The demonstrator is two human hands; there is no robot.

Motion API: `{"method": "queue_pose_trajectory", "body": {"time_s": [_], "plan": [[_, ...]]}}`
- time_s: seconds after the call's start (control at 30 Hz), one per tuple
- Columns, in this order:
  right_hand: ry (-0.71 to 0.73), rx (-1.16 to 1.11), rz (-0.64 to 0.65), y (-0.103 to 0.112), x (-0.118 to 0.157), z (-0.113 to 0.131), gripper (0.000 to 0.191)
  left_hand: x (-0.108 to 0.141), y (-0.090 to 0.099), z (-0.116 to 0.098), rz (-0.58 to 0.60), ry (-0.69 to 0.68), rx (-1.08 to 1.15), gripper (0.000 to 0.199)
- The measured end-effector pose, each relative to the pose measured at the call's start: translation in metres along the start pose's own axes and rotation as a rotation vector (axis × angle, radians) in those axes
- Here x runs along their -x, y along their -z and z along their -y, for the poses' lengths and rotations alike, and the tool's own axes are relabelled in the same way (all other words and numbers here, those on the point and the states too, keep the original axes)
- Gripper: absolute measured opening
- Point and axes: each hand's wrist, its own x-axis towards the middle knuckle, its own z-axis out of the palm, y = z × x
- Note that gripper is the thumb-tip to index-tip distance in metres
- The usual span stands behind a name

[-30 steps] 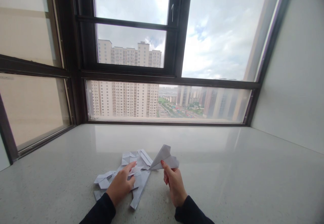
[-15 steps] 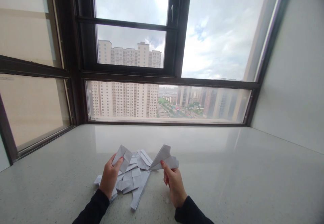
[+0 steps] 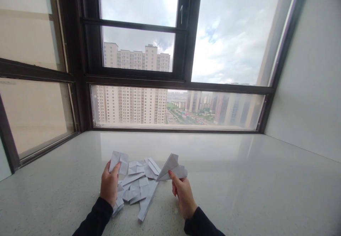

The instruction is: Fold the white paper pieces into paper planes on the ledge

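Paper dart (image 3: 172, 165), white and pointed, is pinched by the right hand (image 3: 183, 193), folded white paper (image 3: 122, 161) by the left hand (image 3: 109, 186); both seem light, creasable, best held at folds.

Over the remote head feed I had the left hand (image 3: 108, 188) pinching a squarish folded paper (image 3: 115, 156), right hand (image 3: 183, 196) pinching a pointed folded paper (image 3: 172, 163), tip by the pile of folded papers (image 3: 135, 190); contact unclear. Pile lay between the hands on a speckled pale sill (image 3: 239, 186). I saw dark-framed windows (image 3: 188, 54) behind, tower blocks (image 3: 133, 104) outside, cloudy sky (image 3: 231, 26).
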Motion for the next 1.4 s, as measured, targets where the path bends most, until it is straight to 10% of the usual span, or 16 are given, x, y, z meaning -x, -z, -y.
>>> {"method": "queue_pose_trajectory", "body": {"time_s": [0.4, 0.87, 1.4], "plan": [[-0.009, 0.008, -0.005, -0.002, 0.003, 0.003, 0.04, 0.008, -0.01, 0.001, 0.048, 0.241, 0.294, 0.04], [-0.025, -0.007, -0.018, -0.001, 0.003, 0.002, 0.041, 0.024, -0.019, -0.001, 0.589, 0.407, 0.357, 0.055], [-0.007, 0.001, -0.026, -0.002, 0.002, 0.002, 0.042, -0.004, -0.005, 0.022, 0.361, -0.31, -0.57, 0.035]]}}
